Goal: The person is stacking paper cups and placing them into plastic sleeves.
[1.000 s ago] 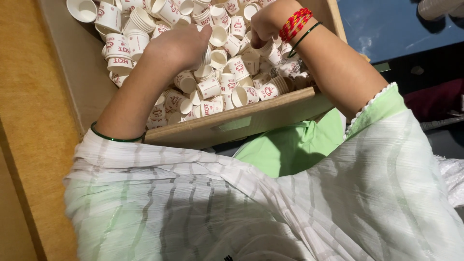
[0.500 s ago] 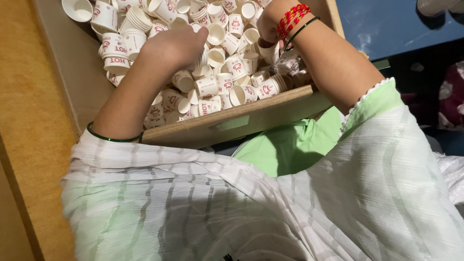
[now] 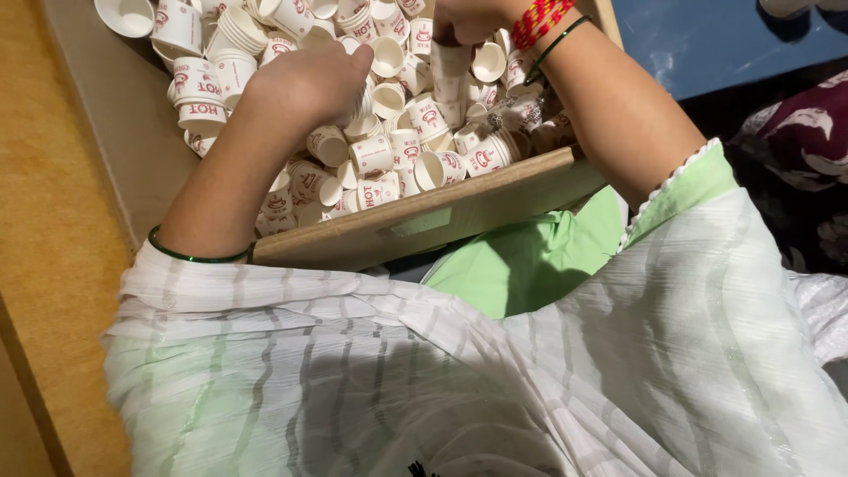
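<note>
Inside the cardboard box [image 3: 459, 208], hemmed by its near wall, the curled left hand [image 3: 309, 79] and right hand [image 3: 468, 18] dig among crowded small paper cups [image 3: 380, 150], their grips hidden.

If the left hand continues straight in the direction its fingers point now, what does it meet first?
Probably the loose paper cups just beyond the left hand, inside the cardboard box; depth is hard to judge.

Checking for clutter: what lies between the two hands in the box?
In the head view, loose small paper cups fill the gap between left hand and right hand.
</note>
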